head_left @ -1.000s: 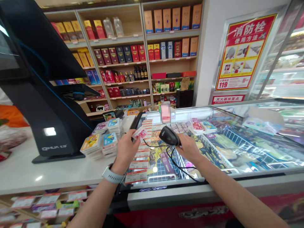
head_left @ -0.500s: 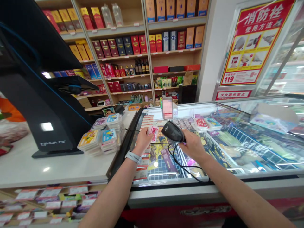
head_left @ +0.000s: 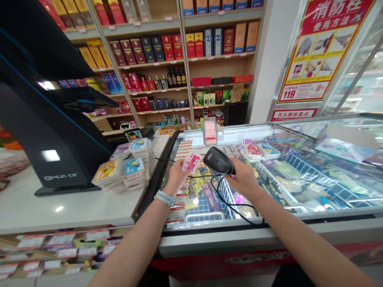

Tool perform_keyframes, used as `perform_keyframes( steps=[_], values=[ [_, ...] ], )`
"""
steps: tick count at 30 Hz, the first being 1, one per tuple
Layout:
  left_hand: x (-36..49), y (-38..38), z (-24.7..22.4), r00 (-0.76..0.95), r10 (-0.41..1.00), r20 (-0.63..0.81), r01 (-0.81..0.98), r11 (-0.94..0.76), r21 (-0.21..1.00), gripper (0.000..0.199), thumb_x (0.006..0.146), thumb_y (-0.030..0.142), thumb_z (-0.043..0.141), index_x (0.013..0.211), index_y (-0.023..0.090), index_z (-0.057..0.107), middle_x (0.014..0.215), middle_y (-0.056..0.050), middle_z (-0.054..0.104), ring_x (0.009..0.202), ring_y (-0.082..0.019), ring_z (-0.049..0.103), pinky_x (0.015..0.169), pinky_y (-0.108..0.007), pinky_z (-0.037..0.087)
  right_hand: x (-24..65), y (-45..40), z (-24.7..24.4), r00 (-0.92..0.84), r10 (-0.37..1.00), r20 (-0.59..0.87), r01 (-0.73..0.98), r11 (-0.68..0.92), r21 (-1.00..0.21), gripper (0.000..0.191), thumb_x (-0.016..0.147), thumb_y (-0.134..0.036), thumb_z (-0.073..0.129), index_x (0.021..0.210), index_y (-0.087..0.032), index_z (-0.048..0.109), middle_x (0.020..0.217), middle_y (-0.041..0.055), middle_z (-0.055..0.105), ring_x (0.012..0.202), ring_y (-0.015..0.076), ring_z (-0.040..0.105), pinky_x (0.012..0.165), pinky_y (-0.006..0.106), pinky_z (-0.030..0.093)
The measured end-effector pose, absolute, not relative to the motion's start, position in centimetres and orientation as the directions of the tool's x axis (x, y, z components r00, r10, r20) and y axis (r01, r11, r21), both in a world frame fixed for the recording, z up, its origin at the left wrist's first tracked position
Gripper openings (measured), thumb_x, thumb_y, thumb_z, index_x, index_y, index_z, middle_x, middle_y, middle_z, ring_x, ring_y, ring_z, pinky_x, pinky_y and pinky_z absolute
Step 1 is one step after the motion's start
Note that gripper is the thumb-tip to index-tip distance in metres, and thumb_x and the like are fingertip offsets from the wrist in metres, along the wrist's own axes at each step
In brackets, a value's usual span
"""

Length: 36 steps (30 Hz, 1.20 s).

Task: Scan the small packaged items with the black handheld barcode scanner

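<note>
The pink-and-white pack is in our left hand, pinched by the fingers at its near-left end, its printed face up. Just to its right, the black scanner is gripped in our right hand, and its rounded head ends close to the pack's right edge. That narrow gap is the relation that matters most, we judge: the two things look apart, though we cannot tell how their heights compare. Our hands are apart from each other, each closed around its own thing, and the left is the nearer to the pack. The scanner's long axis slopes from its head down rightward into our palm; the pack's is harder for us to read, since our fingers cover part of it

Below both hands we see the glass-topped freezer, with price labels along its left side, and a black cable looping over it. Farther right, flat packs and a white carton sit on the glass. To our left is the white surface, which bears stacks of packs beside a black terminal. Beyond, we face shelves of boxed goods, and a red-and-yellow poster hangs at right
</note>
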<state>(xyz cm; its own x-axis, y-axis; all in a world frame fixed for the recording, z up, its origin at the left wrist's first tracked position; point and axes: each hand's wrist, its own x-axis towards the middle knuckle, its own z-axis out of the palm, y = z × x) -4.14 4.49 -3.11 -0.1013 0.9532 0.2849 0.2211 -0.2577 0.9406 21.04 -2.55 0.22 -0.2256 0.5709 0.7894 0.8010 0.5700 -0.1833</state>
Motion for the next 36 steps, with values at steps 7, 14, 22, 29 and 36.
perform_keyframes(
  steps=[7,14,22,29,36],
  values=[
    [-4.4,4.2,-2.3,-0.176,0.977,0.121,-0.126,-0.144,0.981,0.042,0.058,0.03,0.077,0.094,0.017,0.059,0.084,-0.002,0.067,0.071,-0.014,0.064,0.067,-0.03,0.056,21.0,-2.6,0.1,-0.215,0.596,0.774,0.79,0.572,-0.221,0.027,0.078,-0.02,0.055,0.105,-0.02,0.055,0.088,0.0066,0.068,0.079,0.0242,0.066,0.068,0.032,0.049],
    [-4.4,4.6,-2.5,-0.169,0.961,0.221,-0.069,-0.235,0.97,0.046,0.057,0.022,0.072,0.102,0.015,0.061,0.086,-0.003,0.068,0.071,-0.013,0.064,0.064,-0.026,0.053,20.8,-2.7,0.3,-0.244,0.611,0.753,0.776,0.588,-0.226,0.031,0.079,-0.02,0.055,0.11,-0.019,0.055,0.095,0.0083,0.069,0.086,0.0257,0.067,0.073,0.034,0.049],
    [-4.6,5.2,-2.9,-0.192,0.947,0.257,-0.099,-0.279,0.955,0.056,0.058,0.016,0.068,0.114,0.014,0.058,0.102,-0.007,0.069,0.081,-0.015,0.065,0.069,-0.026,0.054,20.8,-2.7,0.2,-0.262,0.632,0.729,0.78,0.584,-0.226,0.026,0.077,-0.018,0.056,0.103,-0.02,0.057,0.089,0.0064,0.067,0.078,0.0231,0.064,0.068,0.031,0.046],
    [-4.7,5.8,-3.2,-0.166,0.939,0.301,-0.143,-0.325,0.935,0.055,0.059,0.019,0.073,0.111,0.015,0.061,0.105,-0.008,0.07,0.086,-0.017,0.066,0.077,-0.03,0.054,20.9,-2.6,0.2,-0.272,0.632,0.726,0.784,0.583,-0.214,0.024,0.077,-0.018,0.056,0.101,-0.019,0.056,0.085,0.0053,0.064,0.075,0.0215,0.061,0.066,0.03,0.043],
    [-5.1,7.2,-4.0,-0.194,0.913,0.359,-0.142,-0.388,0.911,0.058,0.061,0.019,0.074,0.117,0.016,0.061,0.106,-0.008,0.07,0.088,-0.018,0.066,0.074,-0.028,0.054,20.8,-2.7,0.3,-0.261,0.666,0.699,0.792,0.562,-0.239,0.022,0.077,-0.019,0.055,0.099,-0.019,0.056,0.083,0.0056,0.063,0.076,0.0228,0.061,0.067,0.031,0.044]
  ],
)
